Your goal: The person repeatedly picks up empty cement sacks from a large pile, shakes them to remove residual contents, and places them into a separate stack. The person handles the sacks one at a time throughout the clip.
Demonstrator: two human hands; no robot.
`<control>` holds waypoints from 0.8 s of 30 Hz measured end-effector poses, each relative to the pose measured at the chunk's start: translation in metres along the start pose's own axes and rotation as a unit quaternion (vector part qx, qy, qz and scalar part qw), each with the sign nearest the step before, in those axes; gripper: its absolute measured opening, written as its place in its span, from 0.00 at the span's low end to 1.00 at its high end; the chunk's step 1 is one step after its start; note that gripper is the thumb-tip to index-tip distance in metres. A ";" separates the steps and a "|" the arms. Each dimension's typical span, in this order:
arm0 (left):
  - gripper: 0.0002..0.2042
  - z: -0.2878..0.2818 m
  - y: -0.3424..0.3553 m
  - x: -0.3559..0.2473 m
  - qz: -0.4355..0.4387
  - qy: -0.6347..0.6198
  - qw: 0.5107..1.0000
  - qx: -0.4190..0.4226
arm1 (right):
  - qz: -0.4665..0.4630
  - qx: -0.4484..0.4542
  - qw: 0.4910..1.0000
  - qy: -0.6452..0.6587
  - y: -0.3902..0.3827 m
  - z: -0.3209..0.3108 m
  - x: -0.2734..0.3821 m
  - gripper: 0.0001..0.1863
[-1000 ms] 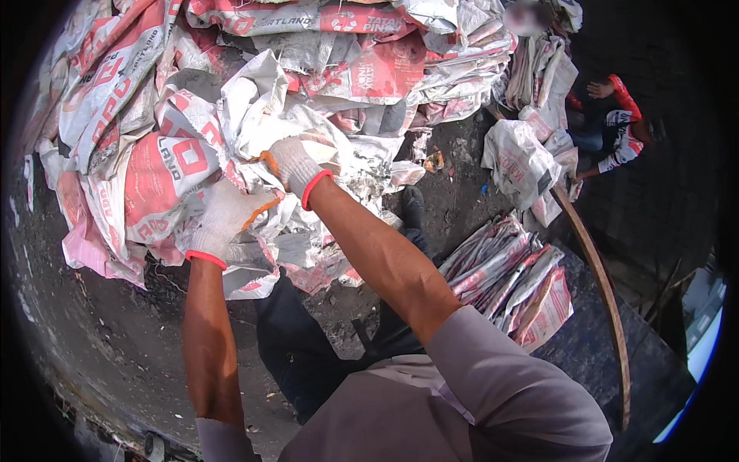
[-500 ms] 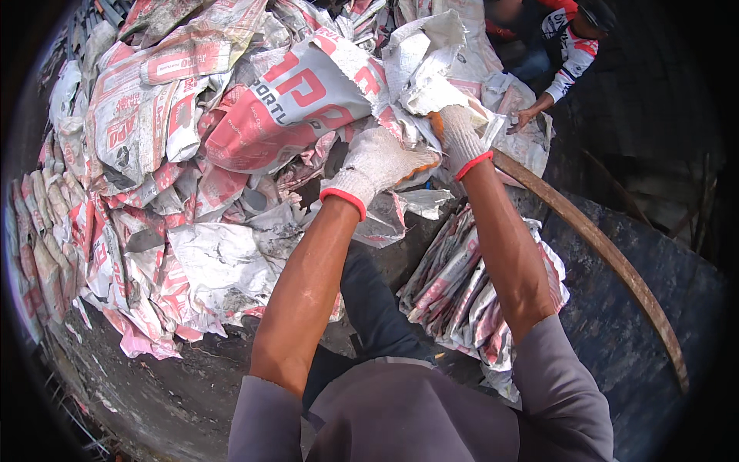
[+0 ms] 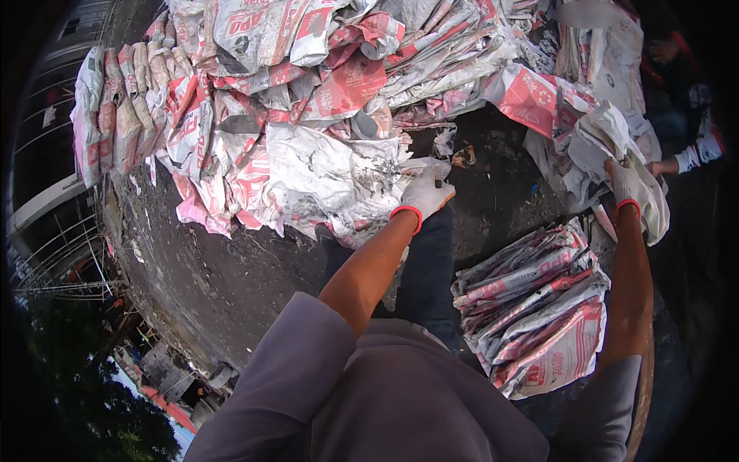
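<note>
My left hand (image 3: 425,194), in a white knit glove with an orange palm and red cuff, is closed at the right corner of a dirty white sack (image 3: 327,173) lying on the heap. Its fingertips are partly hidden there. Stretched out to the right, my right hand (image 3: 625,183), gloved alike, grips the pale open end of a crumpled cement sack (image 3: 596,146). Red print shows on that sack's far part (image 3: 527,100). Below and between my arms lies a stack of flattened red-and-white sacks (image 3: 535,304).
A large heap of used sacks (image 3: 354,85) fills the far side, with folded bundles (image 3: 127,108) at its left. Another person's hand (image 3: 656,168) is close to my right hand. Dark ground (image 3: 493,185) shows between heap and stack. A curved wooden strip (image 3: 643,400) runs beside my right arm.
My hands have parted. The right one has carried the printed sack off to the right; the left has let go of it and moved to the dirty white sack. The view has shifted left.
</note>
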State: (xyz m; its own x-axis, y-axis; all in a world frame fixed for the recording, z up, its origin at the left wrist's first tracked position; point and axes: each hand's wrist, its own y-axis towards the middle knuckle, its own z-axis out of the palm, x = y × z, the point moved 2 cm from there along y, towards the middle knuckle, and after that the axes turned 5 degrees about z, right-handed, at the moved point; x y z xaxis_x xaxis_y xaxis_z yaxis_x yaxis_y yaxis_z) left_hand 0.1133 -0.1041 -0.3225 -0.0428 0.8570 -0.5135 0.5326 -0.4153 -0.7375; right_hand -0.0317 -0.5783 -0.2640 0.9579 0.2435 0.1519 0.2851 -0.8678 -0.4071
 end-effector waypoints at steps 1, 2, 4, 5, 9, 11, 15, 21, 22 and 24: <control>0.37 -0.021 -0.015 0.061 -0.086 0.012 0.996 -0.027 | 0.016 0.009 1.000 0.024 -0.014 0.019 -0.002 0.33; 0.38 -0.040 -0.039 0.123 -0.168 0.008 0.984 -0.058 | -0.022 -0.006 0.997 0.075 -0.033 0.035 -0.006 0.34; 0.44 -0.078 -0.097 0.240 -0.292 -0.107 0.948 -0.071 | -0.155 -0.160 0.971 0.088 -0.076 0.074 -0.001 0.36; 0.43 -0.095 -0.125 0.289 -0.282 -0.017 0.948 -0.146 | -0.198 -0.147 0.969 -0.008 -0.089 0.082 0.002 0.38; 0.31 -0.138 -0.242 0.461 -0.301 -0.222 0.872 -0.316 | -0.085 -0.018 0.987 -0.134 -0.126 0.114 0.021 0.41; 0.39 -0.152 -0.286 0.531 -0.347 -0.238 0.842 -0.337 | -0.084 0.028 0.993 -0.082 -0.146 0.134 0.041 0.40; 0.51 -0.172 -0.327 0.642 -0.387 -0.271 0.773 -0.424 | -0.056 0.117 0.987 0.095 -0.215 0.195 0.136 0.35; 0.51 -0.274 -0.322 0.802 -0.248 -0.573 0.626 -0.466 | 0.148 0.393 0.866 0.273 -0.470 0.369 0.327 0.39; 0.50 -0.297 -0.324 0.829 -0.258 -0.570 0.627 -0.465 | 0.159 0.436 0.846 0.261 -0.515 0.409 0.357 0.41; 0.49 -0.340 -0.320 0.882 -0.297 -0.585 0.602 -0.454 | 0.177 0.494 0.819 0.230 -0.598 0.492 0.409 0.47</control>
State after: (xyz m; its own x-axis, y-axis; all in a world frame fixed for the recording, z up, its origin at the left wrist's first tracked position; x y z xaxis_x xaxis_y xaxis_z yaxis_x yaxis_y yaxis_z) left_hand 0.1928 0.8889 -0.3904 -0.7379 -0.2513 -0.6264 0.3485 0.6529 -0.6725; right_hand 0.2053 0.2530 -0.4016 0.9375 -0.3341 0.0975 0.0969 -0.0185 -0.9951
